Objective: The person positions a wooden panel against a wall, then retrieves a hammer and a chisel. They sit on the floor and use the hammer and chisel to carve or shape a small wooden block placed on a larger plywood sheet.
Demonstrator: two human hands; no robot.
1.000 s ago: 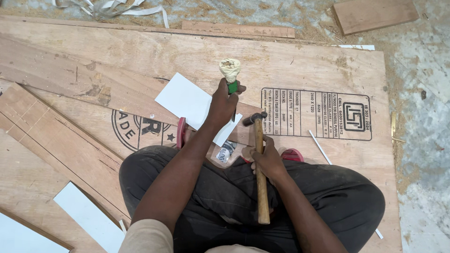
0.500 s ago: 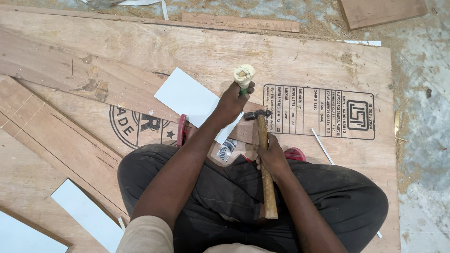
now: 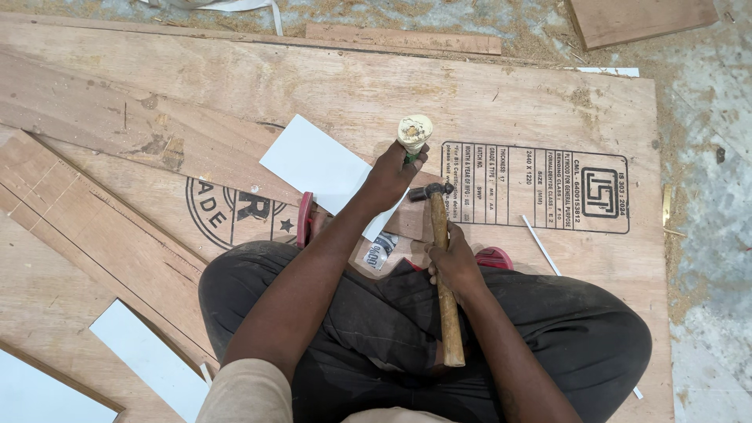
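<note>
My left hand (image 3: 389, 177) grips a chisel upright by its green shaft; its worn, pale wooden butt (image 3: 413, 131) points up at the camera. My right hand (image 3: 454, 262) holds a hammer by its wooden handle (image 3: 446, 313), the dark metal head (image 3: 429, 191) just right of the chisel and below its butt. The chisel stands over a narrow wood strip (image 3: 410, 222) and a white sheet (image 3: 325, 168) on a large plywood board (image 3: 376, 94). I sit cross-legged in dark trousers (image 3: 376, 321).
Red sandals (image 3: 305, 219) show at my knees. Plywood offcuts (image 3: 86, 227) lie to the left, white laminate pieces (image 3: 145, 356) at the lower left. A thin white strip (image 3: 540, 244) lies at the right. Dusty concrete floor (image 3: 705, 180) borders the board, with another board piece (image 3: 638, 17) at the top right.
The chisel in my left hand and the hammer in my right both sit slightly further right in view; the hammer head stays close beside the chisel.
</note>
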